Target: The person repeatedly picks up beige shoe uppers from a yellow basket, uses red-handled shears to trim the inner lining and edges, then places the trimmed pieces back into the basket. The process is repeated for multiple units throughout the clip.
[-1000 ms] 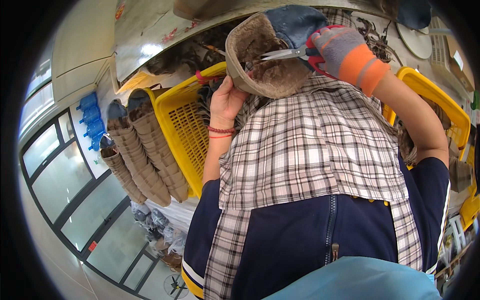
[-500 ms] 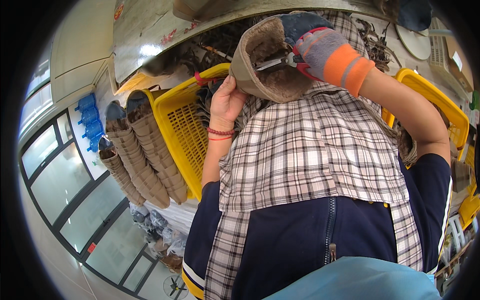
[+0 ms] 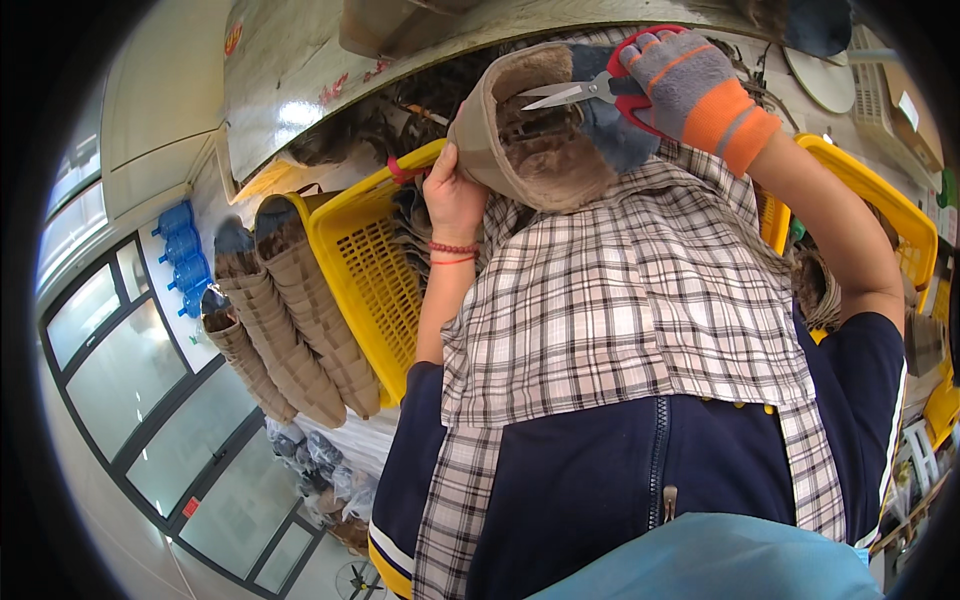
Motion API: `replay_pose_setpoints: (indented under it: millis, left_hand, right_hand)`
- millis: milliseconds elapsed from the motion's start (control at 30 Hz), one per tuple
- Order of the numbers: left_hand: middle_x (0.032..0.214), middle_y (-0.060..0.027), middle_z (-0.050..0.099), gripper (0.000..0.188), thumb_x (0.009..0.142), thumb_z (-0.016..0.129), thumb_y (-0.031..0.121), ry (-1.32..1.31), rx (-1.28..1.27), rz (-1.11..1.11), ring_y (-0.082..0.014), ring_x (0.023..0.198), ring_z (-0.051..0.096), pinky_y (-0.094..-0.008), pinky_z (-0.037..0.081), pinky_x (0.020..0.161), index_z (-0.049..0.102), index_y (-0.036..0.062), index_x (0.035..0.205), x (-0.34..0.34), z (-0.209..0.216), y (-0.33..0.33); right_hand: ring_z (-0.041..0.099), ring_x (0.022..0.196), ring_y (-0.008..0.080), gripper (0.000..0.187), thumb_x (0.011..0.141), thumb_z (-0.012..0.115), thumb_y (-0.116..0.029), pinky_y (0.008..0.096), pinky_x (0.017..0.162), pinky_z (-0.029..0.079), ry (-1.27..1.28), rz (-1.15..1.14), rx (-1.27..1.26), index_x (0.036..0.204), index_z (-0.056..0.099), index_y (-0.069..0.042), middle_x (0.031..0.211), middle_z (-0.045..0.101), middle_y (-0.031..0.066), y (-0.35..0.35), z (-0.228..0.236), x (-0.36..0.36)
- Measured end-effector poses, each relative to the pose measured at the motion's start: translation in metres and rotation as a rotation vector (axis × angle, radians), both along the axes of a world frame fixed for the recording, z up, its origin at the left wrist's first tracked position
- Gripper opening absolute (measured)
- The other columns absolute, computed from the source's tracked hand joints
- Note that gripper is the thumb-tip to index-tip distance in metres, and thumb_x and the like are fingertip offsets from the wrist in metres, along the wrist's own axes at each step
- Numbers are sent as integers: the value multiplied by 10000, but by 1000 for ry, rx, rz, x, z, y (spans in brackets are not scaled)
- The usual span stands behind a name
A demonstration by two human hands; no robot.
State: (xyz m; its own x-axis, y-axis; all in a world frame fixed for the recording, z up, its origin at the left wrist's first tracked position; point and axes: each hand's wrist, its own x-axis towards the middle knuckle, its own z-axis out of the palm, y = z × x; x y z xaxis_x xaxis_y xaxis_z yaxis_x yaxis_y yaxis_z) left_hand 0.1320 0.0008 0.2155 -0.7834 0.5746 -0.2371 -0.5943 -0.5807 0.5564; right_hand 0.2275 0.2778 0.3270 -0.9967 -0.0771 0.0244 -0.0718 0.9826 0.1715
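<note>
My left hand (image 3: 457, 205), bare with a red bead bracelet at the wrist, grips the left side of a fur-lined boot upper (image 3: 486, 145). Its thumb shows on the tan outside; the fingers behind are mostly hidden. Brown fleece lines the round opening, and a blue-grey flap spreads on the right. My right hand (image 3: 690, 95), in a grey and orange glove, is closed around the red handles of scissors (image 3: 565, 95). The blades are parted slightly and point left over the upper's opening. The upper is above my plaid apron (image 3: 600, 300).
A yellow basket (image 3: 372, 320) stands at my left, with stacked tan uppers (image 3: 290, 300) beyond it. Another yellow basket (image 3: 905, 225) is at my right. Ahead runs a worktable (image 3: 290, 90), with dark fleece scraps (image 3: 375, 130) under its edge.
The scissors have drawn up and to the right, out of the upper's opening, and their blades now show more fully. The upper has tilted, showing more of its lining and blue-grey flap.
</note>
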Motion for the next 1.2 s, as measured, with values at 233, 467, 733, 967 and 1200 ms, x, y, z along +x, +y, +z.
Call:
replay_pose_setpoints:
  millis: [233,467,733,967,1200]
  left_hand:
    - [1025,-113,633,330,914,454,234,-104,9,-16,-239,922,573,-375,432,872,574,-6,1108,-30,2,24]
    - [975,-83,655,316,912,463,244,-115,-109,28,-224,853,603,-364,478,811,602,16,1082,-28,17,32]
    - [1115,-115,617,346,915,454,224,-110,-63,6,-264,1017,573,-411,429,930,560,8,1162,-31,10,30]
    - [1156,-117,599,357,919,445,222,-98,-49,-19,-273,1054,561,-415,419,954,543,6,1187,-31,11,31]
    - [1178,-120,590,368,923,434,223,-97,-35,-14,-282,1067,560,-420,426,952,533,4,1202,-30,9,29]
  right_hand:
    - [619,854,236,455,712,721,-330,361,745,497,30,1,64,1067,553,-102,927,619,70,13,-14,-10]
    - [636,809,232,345,763,675,-395,353,698,508,38,26,74,950,626,-110,865,639,81,9,-11,-15]
    - [635,788,227,324,772,662,-394,350,652,508,39,25,82,930,625,-113,843,641,76,6,-12,-27]
    - [641,830,232,392,722,709,-314,358,690,524,-95,-16,91,1008,589,-74,900,642,77,-2,-2,-32]
    - [637,797,242,296,757,674,-332,354,701,512,-37,-6,-28,945,610,-112,852,653,74,2,-3,-27]
